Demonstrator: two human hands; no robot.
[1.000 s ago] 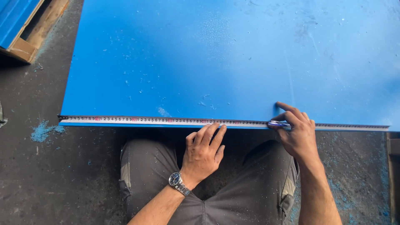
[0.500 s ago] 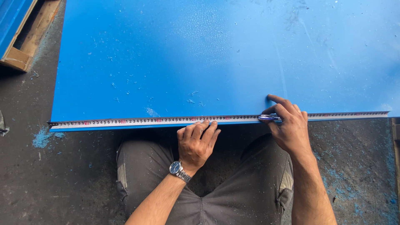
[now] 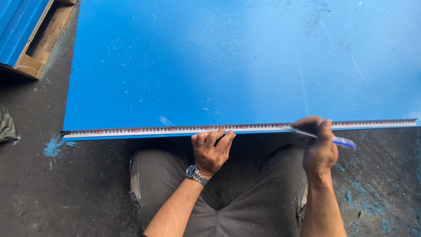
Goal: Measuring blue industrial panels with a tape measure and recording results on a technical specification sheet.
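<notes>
On the dark, paint-flecked floor [image 3: 35, 193] lies one big blue sheet [image 3: 228, 66], flat, its near edge just in front of the crouching person's knees. One tape measure [image 3: 175, 130] runs along that near edge, from the sheet's left corner out toward the right. Off at the top left sits one wooden pallet [image 3: 41, 44] with a blue ribbed panel on it. The left hand [image 3: 212, 149], with one wristwatch [image 3: 195, 173] on its wrist, presses curled fingertips down on the tape, pinning it to the sheet. The right hand [image 3: 319, 145] is closed around one blue pen [image 3: 337, 141], its tip at the tape. It looks like the marking step; the tape must stay pinned dead still while the pen touches the sheet at the right gradation.
</notes>
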